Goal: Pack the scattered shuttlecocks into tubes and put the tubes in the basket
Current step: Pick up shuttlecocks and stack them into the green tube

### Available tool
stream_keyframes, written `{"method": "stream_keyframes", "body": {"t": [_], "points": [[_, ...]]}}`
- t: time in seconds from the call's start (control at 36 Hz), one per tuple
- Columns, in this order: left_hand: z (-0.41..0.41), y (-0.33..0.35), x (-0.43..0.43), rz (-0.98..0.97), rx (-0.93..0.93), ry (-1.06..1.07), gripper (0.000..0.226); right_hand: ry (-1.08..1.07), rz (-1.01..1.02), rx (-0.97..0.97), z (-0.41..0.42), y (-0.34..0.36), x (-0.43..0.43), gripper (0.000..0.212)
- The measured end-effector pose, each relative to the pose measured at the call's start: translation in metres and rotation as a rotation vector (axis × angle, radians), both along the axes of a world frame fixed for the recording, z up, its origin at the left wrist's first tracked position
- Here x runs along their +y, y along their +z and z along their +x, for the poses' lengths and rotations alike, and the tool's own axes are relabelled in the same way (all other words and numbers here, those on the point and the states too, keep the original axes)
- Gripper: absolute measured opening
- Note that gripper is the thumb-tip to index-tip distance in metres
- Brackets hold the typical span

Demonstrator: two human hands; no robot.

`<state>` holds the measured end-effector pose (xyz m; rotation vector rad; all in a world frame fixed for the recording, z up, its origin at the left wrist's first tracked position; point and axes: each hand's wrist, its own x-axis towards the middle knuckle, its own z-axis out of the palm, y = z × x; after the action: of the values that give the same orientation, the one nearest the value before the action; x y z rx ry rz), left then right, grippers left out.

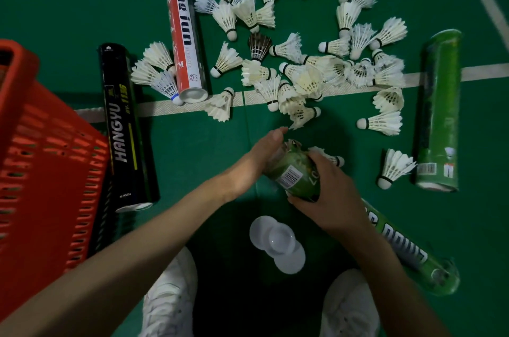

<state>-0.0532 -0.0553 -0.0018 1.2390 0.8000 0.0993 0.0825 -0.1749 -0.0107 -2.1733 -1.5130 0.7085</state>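
Note:
My right hand (327, 193) grips a green tube (296, 171) with a barcode, held upright near the floor. My left hand (264, 152) rests against the tube's open top, fingers at its rim, where feathers show inside. Several white shuttlecocks (308, 72) lie scattered on the green court floor beyond my hands; one dark-feathered shuttlecock (259, 46) lies among them. A shuttlecock (330, 157) lies just behind the held tube. The red basket (41, 160) stands at the left.
Tubes lie on the floor: a black one (125, 127) beside the basket, a red-and-white one (186, 33), a green one (439, 113) at right, another green one (410, 251) under my right forearm. Clear plastic lids (278, 243) lie between my white shoes (170, 295).

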Motion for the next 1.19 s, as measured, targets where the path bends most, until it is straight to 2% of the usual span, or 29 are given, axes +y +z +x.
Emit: {"method": "stream_keyframes", "body": {"t": [0.08,0.17,0.36,0.44,0.53,0.64,0.75,0.83,0.92,1.0,1.11,1.19], "points": [[0.007,0.007,-0.006,-0.013,0.01,0.034,0.056,-0.008,0.011,-0.022,-0.002,-0.001,0.001,0.084],[0.016,0.007,-0.012,-0.058,0.026,0.051,0.062,0.012,-0.001,-0.05,-0.003,-0.002,0.004,0.083],[0.033,0.008,-0.003,-0.083,0.014,0.071,0.056,-0.078,-0.004,-0.029,0.003,-0.005,0.01,0.084],[0.041,0.006,0.006,-0.09,0.028,0.121,0.061,-0.102,-0.005,-0.01,0.008,-0.006,0.017,0.08],[0.049,0.002,0.018,-0.066,0.04,0.175,0.055,-0.138,-0.001,-0.025,0.018,-0.009,0.025,0.079],[0.058,-0.022,0.05,0.168,0.211,0.175,0.051,-0.198,0.013,-0.037,0.033,-0.011,0.033,0.078],[0.069,-0.045,0.082,0.664,0.401,-0.054,0.044,-0.237,0.015,-0.022,0.046,-0.013,0.038,0.079],[0.076,-0.056,0.095,0.946,0.523,-0.269,0.041,-0.251,0.026,-0.018,0.049,-0.015,0.038,0.079],[0.083,-0.063,0.1,0.971,0.645,-0.48,0.049,-0.255,0.021,0.002,0.048,-0.017,0.038,0.08],[0.086,-0.068,0.098,0.927,0.686,-0.55,0.062,-0.242,0.03,0.016,0.047,-0.02,0.038,0.082],[0.083,-0.072,0.098,0.979,0.656,-0.423,0.07,-0.233,0.042,0.023,0.047,-0.02,0.037,0.08],[0.071,-0.073,0.097,1.088,0.515,-0.222,0.068,-0.228,0.043,0.035,0.048,-0.019,0.036,0.079]]}}
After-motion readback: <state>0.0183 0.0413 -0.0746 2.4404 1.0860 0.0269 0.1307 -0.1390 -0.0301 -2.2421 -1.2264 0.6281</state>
